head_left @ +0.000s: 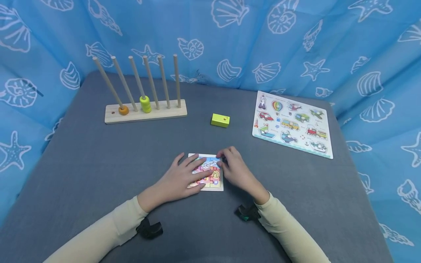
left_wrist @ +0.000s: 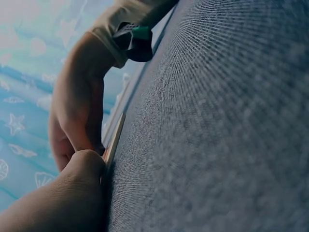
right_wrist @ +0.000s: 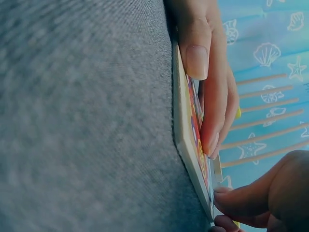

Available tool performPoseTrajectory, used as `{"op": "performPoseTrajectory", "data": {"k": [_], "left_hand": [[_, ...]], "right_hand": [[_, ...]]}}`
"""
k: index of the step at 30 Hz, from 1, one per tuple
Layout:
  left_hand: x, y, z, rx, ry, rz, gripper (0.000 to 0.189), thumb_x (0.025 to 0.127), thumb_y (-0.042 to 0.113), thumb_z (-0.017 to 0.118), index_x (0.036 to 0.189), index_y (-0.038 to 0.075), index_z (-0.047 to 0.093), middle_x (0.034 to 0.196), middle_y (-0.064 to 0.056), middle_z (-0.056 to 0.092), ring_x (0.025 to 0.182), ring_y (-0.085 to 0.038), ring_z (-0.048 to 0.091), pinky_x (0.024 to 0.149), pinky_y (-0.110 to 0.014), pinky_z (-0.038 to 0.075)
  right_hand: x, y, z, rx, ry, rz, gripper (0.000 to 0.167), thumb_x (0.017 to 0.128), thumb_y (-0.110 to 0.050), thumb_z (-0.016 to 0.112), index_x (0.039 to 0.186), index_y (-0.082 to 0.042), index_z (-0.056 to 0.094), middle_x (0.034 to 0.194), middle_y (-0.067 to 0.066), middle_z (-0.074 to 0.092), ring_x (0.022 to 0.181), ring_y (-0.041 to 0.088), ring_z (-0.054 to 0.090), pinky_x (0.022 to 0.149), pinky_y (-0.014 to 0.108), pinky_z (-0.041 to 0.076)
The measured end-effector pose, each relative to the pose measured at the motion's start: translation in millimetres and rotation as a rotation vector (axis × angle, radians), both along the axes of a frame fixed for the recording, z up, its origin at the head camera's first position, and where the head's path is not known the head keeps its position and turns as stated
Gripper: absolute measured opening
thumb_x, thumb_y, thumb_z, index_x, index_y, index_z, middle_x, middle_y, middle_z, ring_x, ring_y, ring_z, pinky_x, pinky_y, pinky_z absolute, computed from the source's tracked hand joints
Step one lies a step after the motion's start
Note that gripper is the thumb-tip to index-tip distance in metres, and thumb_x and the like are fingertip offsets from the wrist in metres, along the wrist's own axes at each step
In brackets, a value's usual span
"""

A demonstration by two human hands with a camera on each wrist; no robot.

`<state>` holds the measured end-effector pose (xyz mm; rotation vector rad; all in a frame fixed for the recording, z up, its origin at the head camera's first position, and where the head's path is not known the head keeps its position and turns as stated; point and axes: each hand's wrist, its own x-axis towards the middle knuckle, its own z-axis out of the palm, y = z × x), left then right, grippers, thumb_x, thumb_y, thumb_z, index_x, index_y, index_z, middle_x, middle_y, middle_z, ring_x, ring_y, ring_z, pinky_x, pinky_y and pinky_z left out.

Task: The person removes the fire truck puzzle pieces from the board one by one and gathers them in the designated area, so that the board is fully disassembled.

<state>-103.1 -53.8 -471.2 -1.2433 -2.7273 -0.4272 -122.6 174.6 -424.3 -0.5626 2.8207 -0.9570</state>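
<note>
- the small puzzle [head_left: 215, 181] lies flat on the grey table [head_left: 131, 157], near its middle and between the 2 hands; it has a pale frame around bright, interlocking pieces.
- the left hand [head_left: 184, 176] reaches over the puzzle's left side, fingers spread apart and resting across the face, so they cover a good part of the picture.
- the right hand [head_left: 238, 170] is at the far right corner of the puzzle, fingers bent, the thumb and a fingertip pinching there; whether they have the frame or a piece, i cannot tell.
- in the right wrist view the puzzle is seen edge-on, with fingers of both hands close to its face and rim.
- beyond the puzzle, just past the right hand, sits a yellow-green block [head_left: 219, 121] with a small mark on top.
- far left, a wooden rack [head_left: 171, 111] holds 6 upright pegs; an orange bead [head_left: 123, 110] is on peg 1 from the left, and a stack of yellow-green beads [head_left: 145, 105] on peg 3.
- at the far right lies a picture board [head_left: 279, 143] showing a balloon, cars, a bus, a train and boats.
- both arms wear cream sleeves [head_left: 102, 228], with a black device [head_left: 149, 228] by each wrist.
- a blue curtain [head_left: 204, 29] with white shells and starfish hangs behind.
</note>
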Motion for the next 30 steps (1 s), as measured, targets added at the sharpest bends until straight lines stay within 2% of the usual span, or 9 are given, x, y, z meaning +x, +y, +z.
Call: {"op": "performPoseTrajectory", "data": {"k": [12,20,24,30], "left_hand": [[3.6,3.6,6.4,-0.078,-0.067,0.032,0.051,0.096,0.053,0.041,0.146,0.040,0.038,0.156,0.004,0.029,0.144,-0.025,0.024,0.109,-0.063,0.018],[4.9,5.0,8.5,-0.106,-0.051,0.051,0.050,0.096,0.052,0.042,0.145,0.039,0.041,0.155,0.003,0.033,0.144,-0.026,0.025,0.108,-0.064,0.019],[4.3,4.8,6.8,-0.092,-0.054,0.054,0.050,0.097,0.052,0.042,0.145,0.039,0.040,0.155,0.003,0.032,0.144,-0.026,0.025,0.109,-0.064,0.017],[5.1,5.2,6.0,-0.064,-0.082,0.039,0.047,0.098,0.049,0.041,0.145,0.042,0.039,0.156,0.001,0.031,0.144,-0.028,0.023,0.108,-0.066,0.014]], "right_hand": [[-0.9,-0.7,3.3,-0.011,-0.009,-0.020,0.010,0.093,0.001,0.056,0.102,0.002,0.060,0.101,0.012,0.053,0.091,0.023,0.052,0.079,0.038,0.046],[-2.9,-3.8,2.8,-0.054,-0.038,-0.030,0.011,0.093,-0.004,0.059,0.103,0.000,0.057,0.096,0.010,0.054,0.085,0.019,0.051,0.073,0.034,0.044],[-6.0,-5.1,3.8,-0.064,-0.058,-0.025,0.012,0.094,-0.009,0.060,0.105,-0.002,0.059,0.094,0.008,0.056,0.082,0.018,0.052,0.071,0.033,0.045],[-13.7,-3.6,5.4,-0.019,-0.081,-0.008,0.010,0.095,-0.013,0.060,0.101,-0.006,0.065,0.090,0.005,0.058,0.077,0.016,0.051,0.068,0.031,0.043]]}}
